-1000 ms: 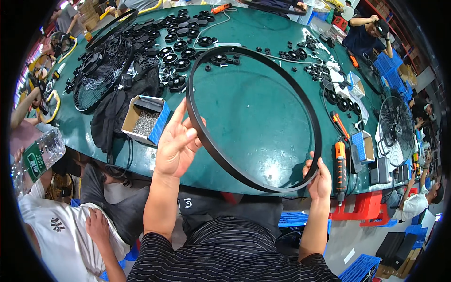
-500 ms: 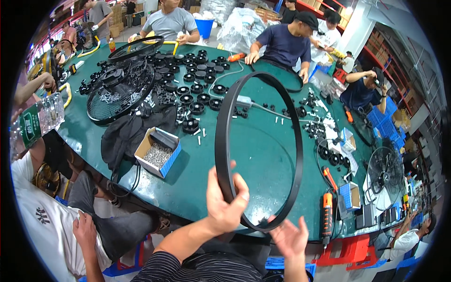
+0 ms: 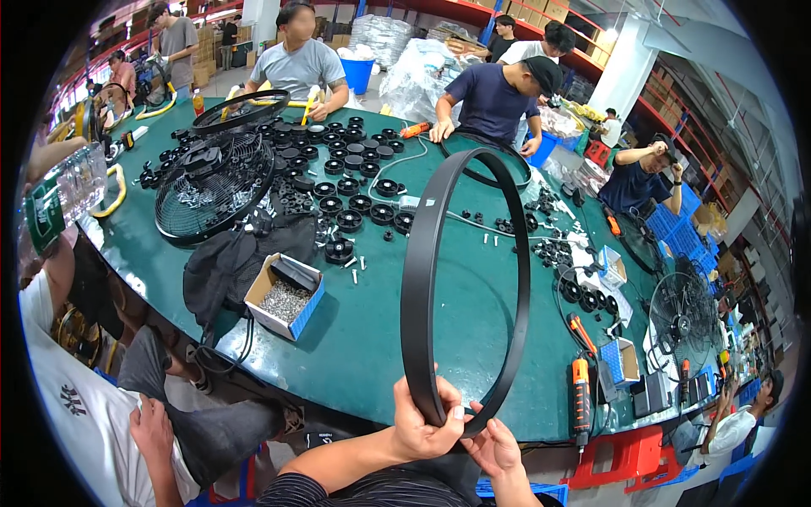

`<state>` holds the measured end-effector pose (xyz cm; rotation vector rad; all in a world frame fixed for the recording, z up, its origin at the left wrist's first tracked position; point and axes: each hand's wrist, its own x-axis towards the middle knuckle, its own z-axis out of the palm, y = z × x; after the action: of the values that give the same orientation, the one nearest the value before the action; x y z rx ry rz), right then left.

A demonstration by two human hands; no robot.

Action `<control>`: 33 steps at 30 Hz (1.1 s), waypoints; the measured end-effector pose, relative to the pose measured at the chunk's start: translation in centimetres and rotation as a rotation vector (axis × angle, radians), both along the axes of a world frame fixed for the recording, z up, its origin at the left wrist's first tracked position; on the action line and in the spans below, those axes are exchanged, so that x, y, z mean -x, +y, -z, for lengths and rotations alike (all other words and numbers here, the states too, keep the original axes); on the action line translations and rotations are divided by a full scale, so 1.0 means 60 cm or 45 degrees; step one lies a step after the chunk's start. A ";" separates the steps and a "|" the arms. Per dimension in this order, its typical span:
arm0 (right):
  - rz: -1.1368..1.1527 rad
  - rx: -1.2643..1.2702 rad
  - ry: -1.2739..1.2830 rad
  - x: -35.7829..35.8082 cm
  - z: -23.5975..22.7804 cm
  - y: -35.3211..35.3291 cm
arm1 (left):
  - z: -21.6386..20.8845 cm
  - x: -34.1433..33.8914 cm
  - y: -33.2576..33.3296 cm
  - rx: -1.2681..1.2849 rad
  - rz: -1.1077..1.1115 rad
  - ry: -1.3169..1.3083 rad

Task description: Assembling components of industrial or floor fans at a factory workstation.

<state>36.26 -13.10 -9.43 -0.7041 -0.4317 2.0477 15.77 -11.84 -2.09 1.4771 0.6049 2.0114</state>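
A wide black ring, like a fan's outer hoop, stands upright in front of me above the near table edge. My left hand is closed around its lower left part, thumb on the inner side. At the bottom of the hoop, my right hand has its fingers and thumb closed on the rim, close beside the left. Left of the hoop sits an open box of small metal screws. An orange and black electric screwdriver lies to the right.
Black round knobs and a fan grille with loose parts crowd the green table. A black cloth bag lies near the screws. Across the table, a co-worker handles another ring. A red stool stands at the right.
The hoop has turned to show more of its outer band. My right hand, previously open below it, has come in and closed on the rim beside my left hand.
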 end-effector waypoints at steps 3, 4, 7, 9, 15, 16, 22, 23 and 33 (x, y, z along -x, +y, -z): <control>-0.053 -0.060 0.006 -0.002 -0.002 -0.008 | 0.009 0.000 -0.004 0.007 0.035 -0.006; -0.022 -0.067 0.002 -0.002 -0.004 -0.007 | 0.009 -0.006 -0.002 0.071 -0.001 -0.050; 0.051 -0.200 0.010 0.010 -0.018 0.007 | 0.005 0.021 0.030 0.176 -0.132 -0.138; 0.139 -0.305 -0.065 0.032 -0.057 0.008 | -0.020 0.047 0.030 0.385 -0.115 -0.387; 0.221 -0.426 -0.198 0.045 -0.079 0.012 | -0.001 0.048 0.058 0.418 -0.094 -0.458; 0.229 -0.462 -0.243 0.045 -0.077 0.009 | 0.002 0.043 0.058 0.408 -0.120 -0.467; 0.279 -0.424 -0.184 0.045 -0.069 -0.008 | 0.013 0.047 0.057 0.479 -0.025 -0.532; 0.276 -0.427 -0.187 0.043 -0.069 -0.010 | 0.017 0.047 0.056 0.474 0.006 -0.533; 0.155 0.023 -0.299 -0.051 -0.028 -0.040 | 0.069 -0.008 -0.025 0.462 0.152 -0.229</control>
<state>39.31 -15.48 -7.73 -0.9639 -0.4918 1.8645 16.22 -13.32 -6.24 1.0795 0.7402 1.8041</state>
